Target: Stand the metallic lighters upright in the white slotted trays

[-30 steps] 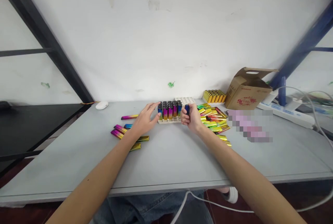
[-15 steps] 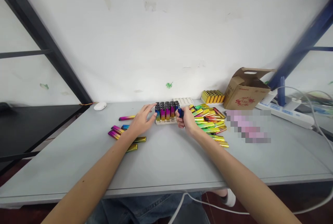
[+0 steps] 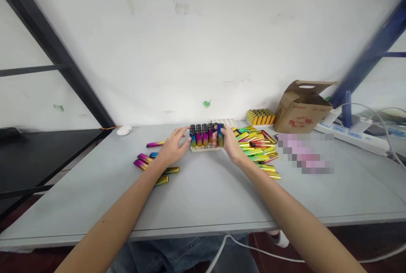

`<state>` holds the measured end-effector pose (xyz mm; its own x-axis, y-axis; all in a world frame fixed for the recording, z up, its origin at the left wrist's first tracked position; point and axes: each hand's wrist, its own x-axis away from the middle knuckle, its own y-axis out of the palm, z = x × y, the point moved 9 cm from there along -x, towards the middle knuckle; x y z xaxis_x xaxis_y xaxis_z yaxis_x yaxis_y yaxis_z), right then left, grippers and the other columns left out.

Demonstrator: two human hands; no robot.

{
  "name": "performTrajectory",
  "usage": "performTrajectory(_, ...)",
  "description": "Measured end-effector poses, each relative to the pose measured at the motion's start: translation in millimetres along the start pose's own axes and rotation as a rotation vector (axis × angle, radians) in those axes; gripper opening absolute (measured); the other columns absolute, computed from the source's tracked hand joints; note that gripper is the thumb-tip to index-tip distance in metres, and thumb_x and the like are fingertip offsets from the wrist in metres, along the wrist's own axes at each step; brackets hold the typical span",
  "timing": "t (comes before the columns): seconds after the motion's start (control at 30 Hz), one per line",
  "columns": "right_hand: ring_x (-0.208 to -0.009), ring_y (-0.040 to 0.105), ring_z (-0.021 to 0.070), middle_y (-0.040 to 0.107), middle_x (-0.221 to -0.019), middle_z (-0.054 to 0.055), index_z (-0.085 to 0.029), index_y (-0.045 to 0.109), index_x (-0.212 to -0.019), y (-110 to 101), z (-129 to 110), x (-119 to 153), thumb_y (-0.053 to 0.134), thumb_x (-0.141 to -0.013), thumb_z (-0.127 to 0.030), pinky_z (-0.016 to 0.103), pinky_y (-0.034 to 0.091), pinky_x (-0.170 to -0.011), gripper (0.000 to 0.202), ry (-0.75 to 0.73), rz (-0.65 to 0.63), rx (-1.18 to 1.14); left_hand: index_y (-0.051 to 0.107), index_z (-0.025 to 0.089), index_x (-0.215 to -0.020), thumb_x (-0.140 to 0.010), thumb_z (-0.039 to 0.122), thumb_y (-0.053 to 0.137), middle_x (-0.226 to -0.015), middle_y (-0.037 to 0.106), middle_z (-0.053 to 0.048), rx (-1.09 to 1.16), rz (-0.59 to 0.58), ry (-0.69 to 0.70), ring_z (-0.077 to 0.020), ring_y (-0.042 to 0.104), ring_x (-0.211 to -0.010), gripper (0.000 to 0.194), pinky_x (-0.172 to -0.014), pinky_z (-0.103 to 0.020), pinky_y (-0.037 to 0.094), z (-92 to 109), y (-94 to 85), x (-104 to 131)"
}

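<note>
Cardboard box (image 3: 298,117) at right of frame has red print, too small to read. Your right hand (image 3: 231,142), just right of centre, grips a blue-and-gold lighter (image 3: 220,136) upright by the right end of the white tray (image 3: 203,149) at centre. Your left hand (image 3: 173,146) stays unclenched, thumb and fingers spread at the tray's left end; can't tell if fingertips touch the standing lighters (image 3: 202,136). Forearms (image 3: 127,199) slant up from the bottom.

Front rack (image 3: 204,149) partly behind right hand (image 3: 231,142); pink object (image 3: 306,154) pixelated
</note>
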<state>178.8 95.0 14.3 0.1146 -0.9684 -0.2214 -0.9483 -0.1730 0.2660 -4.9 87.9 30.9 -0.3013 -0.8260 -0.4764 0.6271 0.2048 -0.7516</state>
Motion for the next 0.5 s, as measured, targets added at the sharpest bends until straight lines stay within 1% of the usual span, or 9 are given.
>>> performTrajectory(0.07,-0.057,0.054,0.0131,0.054,-0.066,-0.004,-0.021,0.048,-0.094,-1.9,-7.4,0.5,0.047,-0.085,-0.050,0.026,0.044,-0.057,0.031,-0.065,-0.005,0.082,0.044,0.025,-0.139,-0.095,0.040,0.041,-0.130,0.054,-0.009,-0.004,-0.002,0.001,-0.0231,0.059,-0.108,0.047,-0.083,-0.035,0.053,0.2,0.4,0.1)
performTrajectory(0.1,-0.063,0.055,0.0141,0.055,-0.070,-0.002,-0.021,0.049,-0.095,-1.9,-13.2,1.2,0.045,-0.088,-0.051,0.028,0.045,-0.062,0.031,-0.120,-0.017,0.161,0.044,0.025,-0.139,-0.094,0.039,0.041,-0.130,0.054,-0.009,-0.006,-0.002,0.002,-0.0231,0.059,-0.108,0.047,-0.084,-0.035,0.052,0.2,0.6,0.2)
performTrajectory(0.17,-0.078,0.057,0.0171,0.059,-0.080,0.002,-0.020,0.053,-0.095,-1.2,-28.0,4.6,0.041,-0.092,-0.049,0.032,0.047,-0.074,0.032,-0.265,-0.029,0.394,0.044,0.025,-0.139,-0.094,0.038,0.042,-0.129,0.054,-0.008,-0.011,0.002,0.004,-0.0228,0.059,-0.107,0.047,-0.087,-0.036,0.052,0.0,0.8,0.1)
performTrajectory(0.23,-0.090,0.055,0.0202,0.060,-0.090,0.006,-0.019,0.058,-0.093,-0.4,-42.4,10.1,0.040,-0.095,-0.045,0.035,0.045,-0.084,0.032,-0.416,-0.007,0.652,0.043,0.025,-0.139,-0.094,0.037,0.043,-0.128,0.055,-0.008,-0.018,0.009,0.010,-0.0223,0.060,-0.106,0.047,-0.090,-0.037,0.051,-0.4,1.0,0.0)
performTrajectory(0.3,-0.094,0.055,0.0220,0.059,-0.094,0.009,-0.018,0.062,-0.096,1.8,-51.0,15.3,0.043,-0.095,-0.041,0.037,0.044,-0.088,0.030,-0.530,0.001,0.829,0.043,0.025,-0.139,-0.094,0.036,0.044,-0.128,0.055,-0.008,-0.026,0.015,0.020,-0.0217,0.060,-0.105,0.047,-0.092,-0.038,0.049,-0.5,1.1,-0.1)
performTrajectory(0.4,-0.091,0.057,0.0222,0.062,-0.093,0.009,-0.016,0.066,-0.102,4.6,-50.8,17.8,0.049,-0.093,-0.034,0.036,0.045,-0.086,0.025,-0.593,-0.038,0.923,0.043,0.025,-0.139,-0.094,0.036,0.043,-0.128,0.055,-0.008,-0.030,0.015,0.022,-0.0215,0.060,-0.105,0.046,-0.093,-0.038,0.049,-0.7,1.5,-0.2)
performTrajectory(0.5,-0.088,0.060,0.0214,0.067,-0.092,0.008,-0.018,0.066,-0.108,4.1,-42.2,15.1,0.054,-0.091,-0.028,0.035,0.047,-0.085,0.024,-0.567,-0.069,0.948,0.043,0.025,-0.139,-0.094,0.036,0.043,-0.129,0.054,-0.007,-0.031,0.006,0.018,-0.0216,0.060,-0.105,0.046,-0.091,-0.037,0.050,-0.6,1.6,0.0)
